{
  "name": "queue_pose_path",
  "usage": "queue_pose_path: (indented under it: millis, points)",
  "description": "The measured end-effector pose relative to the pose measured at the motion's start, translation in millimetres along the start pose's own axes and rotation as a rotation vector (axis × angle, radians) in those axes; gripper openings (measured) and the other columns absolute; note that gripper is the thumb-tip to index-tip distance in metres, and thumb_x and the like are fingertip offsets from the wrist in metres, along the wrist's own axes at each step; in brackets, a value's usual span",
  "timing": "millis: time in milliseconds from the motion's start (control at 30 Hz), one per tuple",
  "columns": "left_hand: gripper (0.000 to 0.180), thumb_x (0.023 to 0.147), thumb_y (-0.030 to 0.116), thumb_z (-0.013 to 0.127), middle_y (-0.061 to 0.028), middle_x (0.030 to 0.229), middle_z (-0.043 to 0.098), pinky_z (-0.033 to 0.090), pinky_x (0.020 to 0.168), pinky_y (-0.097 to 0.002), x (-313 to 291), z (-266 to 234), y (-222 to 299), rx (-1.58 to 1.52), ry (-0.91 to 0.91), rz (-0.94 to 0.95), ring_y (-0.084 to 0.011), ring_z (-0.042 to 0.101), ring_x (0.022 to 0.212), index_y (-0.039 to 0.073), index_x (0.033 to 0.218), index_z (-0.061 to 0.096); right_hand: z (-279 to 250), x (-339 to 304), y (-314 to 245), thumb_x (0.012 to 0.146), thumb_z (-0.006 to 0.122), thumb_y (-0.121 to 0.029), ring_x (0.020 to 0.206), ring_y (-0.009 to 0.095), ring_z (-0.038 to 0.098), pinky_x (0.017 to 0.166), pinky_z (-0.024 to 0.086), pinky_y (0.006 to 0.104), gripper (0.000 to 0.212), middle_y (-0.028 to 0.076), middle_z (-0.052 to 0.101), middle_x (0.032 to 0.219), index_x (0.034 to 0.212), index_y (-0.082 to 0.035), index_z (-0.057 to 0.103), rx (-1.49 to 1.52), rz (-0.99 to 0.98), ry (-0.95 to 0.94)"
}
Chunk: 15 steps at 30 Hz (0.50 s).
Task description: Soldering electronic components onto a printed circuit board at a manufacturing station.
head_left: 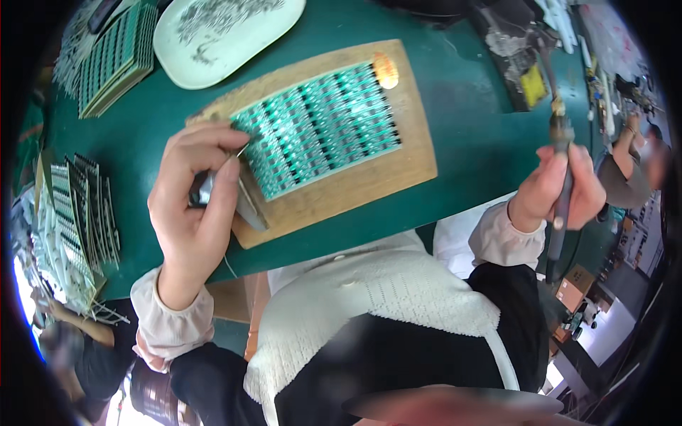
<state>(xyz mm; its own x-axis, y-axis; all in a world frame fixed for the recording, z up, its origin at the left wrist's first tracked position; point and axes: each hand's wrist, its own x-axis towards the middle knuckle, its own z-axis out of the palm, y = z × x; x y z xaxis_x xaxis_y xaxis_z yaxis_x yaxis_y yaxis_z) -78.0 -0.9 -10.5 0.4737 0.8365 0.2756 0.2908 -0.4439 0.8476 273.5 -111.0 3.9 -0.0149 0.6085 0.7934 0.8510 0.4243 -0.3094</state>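
A green circuit-board panel (320, 128), set with rows of small parts, lies on a wooden board (419, 142) in front of me. At the panel's left edge my left hand (192, 192) is closed, its thumb and forefinger pinching a thin shiny wire (244, 150). A flat grey metal piece (250, 206) shows beside the thumb, over the board's near left corner; I cannot tell if the hand also holds it. My right hand (558, 186) is raised at the right, away from the panel, wrapped round a soldering iron (561, 202) with its tip pointing to the far side.
A white tray (167, 42) with small loose leads stands at the far left. Stacked panels (117, 60) and upright boards (85, 213) line the left side. A dark stand with a yellow sponge (531, 86) sits at the far right. Other people work at both sides.
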Motion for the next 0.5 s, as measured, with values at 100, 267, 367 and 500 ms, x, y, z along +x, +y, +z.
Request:
queue_pose_path:
  millis: [100, 267, 367, 500]
  points:
    - [0.009, 0.083, -0.008, 0.061, -0.0144, 0.102, 0.067, 0.046, 0.094, -0.0415, -0.6, 8.3, 7.8, -0.004, 0.007, 0.003, -0.0309, 0.061, 0.104, -0.001, 0.087, 0.056, -0.7, 8.7, 18.3, 0.088, 0.062, -0.002, 0.064, 0.021, 0.061, 0.059, 0.05, 0.0286, 0.023, 0.018, 0.062, 0.076, 0.107, 0.006, 0.053, -0.201, 0.128, 0.256]
    - [0.015, 0.076, -0.007, 0.067, -0.0148, 0.103, 0.067, 0.044, 0.097, -0.0466, -0.8, 14.7, 22.6, 0.269, -0.041, 0.132, -0.0348, 0.061, 0.105, 0.0, 0.085, 0.058, 6.4, 15.6, 35.2, 0.089, 0.066, -0.002, 0.069, 0.014, 0.064, 0.063, 0.05, 0.0247, 0.019, 0.013, 0.065, 0.079, 0.105, 0.005, 0.058, -0.354, 0.251, 0.124]
    - [0.02, 0.069, -0.005, 0.071, -0.0139, 0.099, 0.067, 0.047, 0.091, -0.0461, -3.8, 17.7, 36.3, 0.432, 0.01, 0.273, -0.0333, 0.064, 0.096, 0.001, 0.085, 0.06, 2.9, 16.0, 34.0, 0.089, 0.065, -0.001, 0.068, 0.014, 0.063, 0.063, 0.05, 0.024, 0.019, 0.014, 0.066, 0.079, 0.105, 0.006, 0.056, -0.316, 0.298, 0.165]
    - [0.023, 0.062, -0.003, 0.071, -0.0118, 0.086, 0.066, 0.053, 0.069, -0.0405, -17.5, 39.0, 50.2, 0.324, -0.036, 0.321, -0.0294, 0.064, 0.078, 0.001, 0.083, 0.063, 13.3, 9.0, 20.6, 0.091, 0.062, -0.001, 0.065, 0.015, 0.063, 0.06, 0.05, 0.0236, 0.021, 0.017, 0.066, 0.079, 0.108, 0.007, 0.053, -0.213, 0.268, 0.249]
